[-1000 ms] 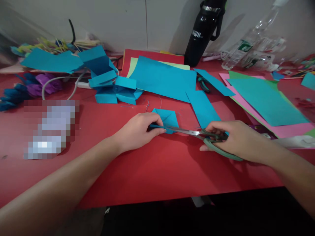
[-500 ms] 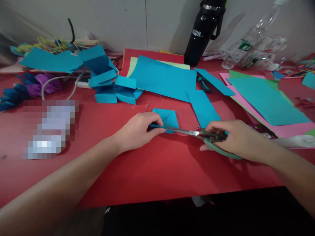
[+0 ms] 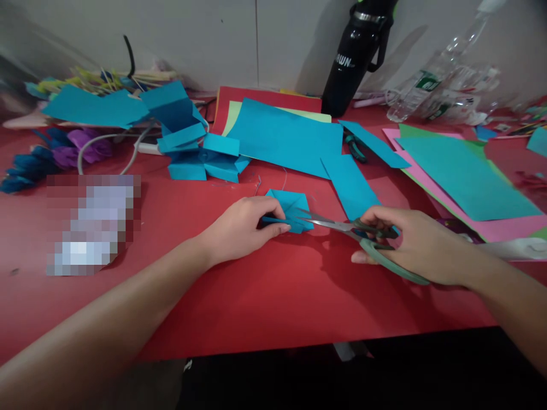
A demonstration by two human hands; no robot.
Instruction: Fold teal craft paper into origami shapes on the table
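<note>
Near the middle of the red table [image 3: 256,302], my left hand [image 3: 248,228] pinches a small folded blue paper [image 3: 294,200] between thumb and fingers. Creases cross the paper's upper face. My right hand [image 3: 414,242] is closed round the green handles of a pair of scissors [image 3: 335,225]. The blades are parted and point left, their tips over the right part of the folded paper. Just above my right hand lies a blue paper strip [image 3: 352,185].
Folded blue paper boxes [image 3: 183,136] and blue sheets [image 3: 290,136] lie further back. A black bottle [image 3: 354,62] and clear plastic bottles [image 3: 416,91] stand behind. Pink and green sheets [image 3: 513,225] are at right; a blurred-out object [image 3: 96,225] is at left.
The scissors and my right hand have moved slightly right, away from my left hand, and the blades have opened. The whole view has shifted a little.
</note>
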